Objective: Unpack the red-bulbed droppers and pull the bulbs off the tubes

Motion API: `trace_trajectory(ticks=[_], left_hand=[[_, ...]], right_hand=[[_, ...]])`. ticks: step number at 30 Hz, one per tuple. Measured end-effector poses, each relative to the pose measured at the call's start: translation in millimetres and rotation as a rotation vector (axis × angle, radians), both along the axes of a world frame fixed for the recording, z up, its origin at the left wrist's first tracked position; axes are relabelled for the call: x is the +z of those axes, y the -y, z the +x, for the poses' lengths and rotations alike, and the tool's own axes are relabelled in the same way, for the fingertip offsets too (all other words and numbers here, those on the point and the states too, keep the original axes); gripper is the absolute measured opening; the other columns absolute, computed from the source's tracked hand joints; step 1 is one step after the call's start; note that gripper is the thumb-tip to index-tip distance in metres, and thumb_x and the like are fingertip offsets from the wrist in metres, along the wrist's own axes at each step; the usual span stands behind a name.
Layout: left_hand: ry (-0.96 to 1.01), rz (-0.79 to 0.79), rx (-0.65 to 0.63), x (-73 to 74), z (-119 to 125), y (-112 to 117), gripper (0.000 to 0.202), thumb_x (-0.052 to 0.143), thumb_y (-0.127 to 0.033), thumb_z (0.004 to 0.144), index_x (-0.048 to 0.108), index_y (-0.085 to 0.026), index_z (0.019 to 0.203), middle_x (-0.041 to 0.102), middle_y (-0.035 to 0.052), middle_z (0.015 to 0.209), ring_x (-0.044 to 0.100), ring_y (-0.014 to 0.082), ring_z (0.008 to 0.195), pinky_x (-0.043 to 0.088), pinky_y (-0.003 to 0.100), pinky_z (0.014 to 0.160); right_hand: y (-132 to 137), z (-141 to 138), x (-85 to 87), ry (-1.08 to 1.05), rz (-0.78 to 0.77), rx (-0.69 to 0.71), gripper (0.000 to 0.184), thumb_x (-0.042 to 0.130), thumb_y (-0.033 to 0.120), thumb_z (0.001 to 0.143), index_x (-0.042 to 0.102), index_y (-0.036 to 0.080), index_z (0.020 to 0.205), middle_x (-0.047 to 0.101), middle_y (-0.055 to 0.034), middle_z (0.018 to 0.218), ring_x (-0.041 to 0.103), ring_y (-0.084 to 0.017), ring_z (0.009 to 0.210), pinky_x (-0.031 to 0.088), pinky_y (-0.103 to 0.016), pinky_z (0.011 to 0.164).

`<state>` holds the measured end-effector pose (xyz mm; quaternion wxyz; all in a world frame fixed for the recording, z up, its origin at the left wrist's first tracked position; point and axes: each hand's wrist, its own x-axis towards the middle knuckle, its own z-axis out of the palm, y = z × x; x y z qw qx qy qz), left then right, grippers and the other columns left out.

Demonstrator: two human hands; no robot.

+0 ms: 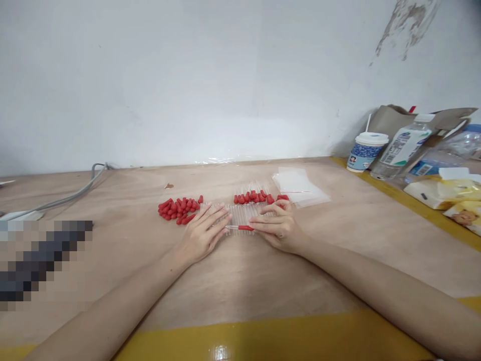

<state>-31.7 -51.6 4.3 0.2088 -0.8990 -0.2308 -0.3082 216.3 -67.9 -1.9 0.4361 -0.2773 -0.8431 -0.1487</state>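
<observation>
My left hand (206, 229) lies across a row of clear thin tubes (240, 215), and its thumb and index finger pinch one tube at the front. A red rubber dropper bulb (246, 227) sits at that tube's right end, gripped by the fingertips of my right hand (278, 228). To the left is a heap of loose red bulbs (176, 208). Behind the row, several droppers (252, 196) lie side by side, red bulbs toward me and clear tubes pointing away. More red shows just behind my right fingers, partly hidden.
Clear plastic bags (300, 185) lie behind my right hand. At the right stand a lidded paper cup (363, 153) with a straw and a plastic bottle (404, 148), near yellow packages (432, 190). A grey cable (71, 195) runs along the left. Yellow tape (233, 338) edges the table.
</observation>
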Motion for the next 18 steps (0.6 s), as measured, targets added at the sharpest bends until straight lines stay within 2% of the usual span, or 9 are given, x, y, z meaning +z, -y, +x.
trace_trajectory(ticks=[5,9,14,18], left_hand=[[0.002,0.041,-0.021,0.4,11.1,5.3,0.019,0.049,-0.018,0.086,0.061,-0.011,0.098,0.068,0.0088,0.100,0.063,0.0179,0.096,0.051,0.035,0.091],[-0.009,0.052,-0.039,0.9,19.5,8.1,0.015,0.052,-0.018,0.084,0.062,-0.011,0.093,0.069,0.0082,0.096,0.064,0.0182,0.093,0.052,0.036,0.090],[0.015,0.027,-0.112,-1.3,21.7,10.2,0.013,0.053,-0.016,0.083,0.060,-0.011,0.093,0.068,0.0074,0.093,0.063,0.0172,0.093,0.053,0.032,0.088],[0.025,-0.066,-0.161,-2.8,19.7,12.5,0.011,0.050,-0.013,0.084,0.058,-0.011,0.092,0.067,0.0061,0.087,0.062,0.0157,0.096,0.052,0.030,0.090]], right_hand=[[3.7,-3.1,1.4,0.027,-0.097,-0.022,0.021,0.057,0.027,0.079,0.064,0.023,0.098,0.068,-0.0016,0.098,0.056,-0.019,0.092,0.030,-0.041,0.086],[4.3,-12.9,0.7,0.067,-0.085,-0.056,0.032,0.057,0.040,0.079,0.062,0.020,0.103,0.067,-0.0048,0.102,0.055,-0.020,0.097,0.030,-0.041,0.090],[1.3,-19.2,-2.8,0.130,0.037,-0.020,0.013,0.054,0.026,0.085,0.064,0.019,0.088,0.070,0.0004,0.087,0.057,-0.014,0.083,0.036,-0.035,0.082],[2.3,-17.1,-3.5,0.151,0.061,0.037,0.011,0.055,0.023,0.084,0.064,0.017,0.086,0.070,-0.0005,0.081,0.058,-0.013,0.076,0.039,-0.031,0.070]])
